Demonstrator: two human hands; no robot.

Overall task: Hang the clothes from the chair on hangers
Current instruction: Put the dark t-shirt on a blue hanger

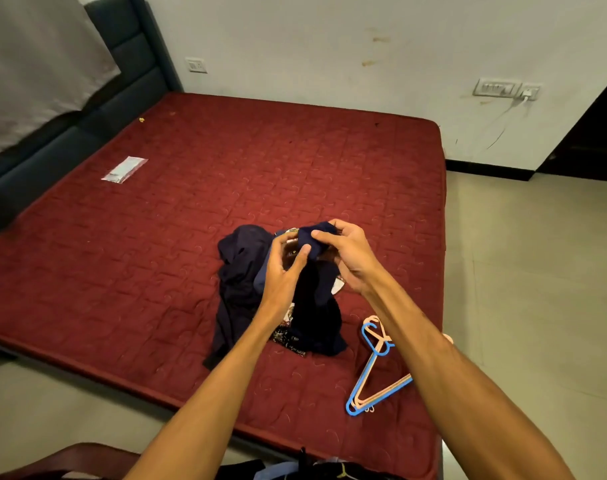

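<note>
Now: both hands meet over the near part of the red mattress (156,237). Left hand (283,268) and right hand (347,252) each pinch the top of a dark navy garment (312,242), fingers curled on the cloth. Its lower part drapes onto a heap of dark clothes (239,268). Blue and pink hangers (375,382) lie near right, just beside the heap. Clear plastic packet (124,169) far left.
</note>
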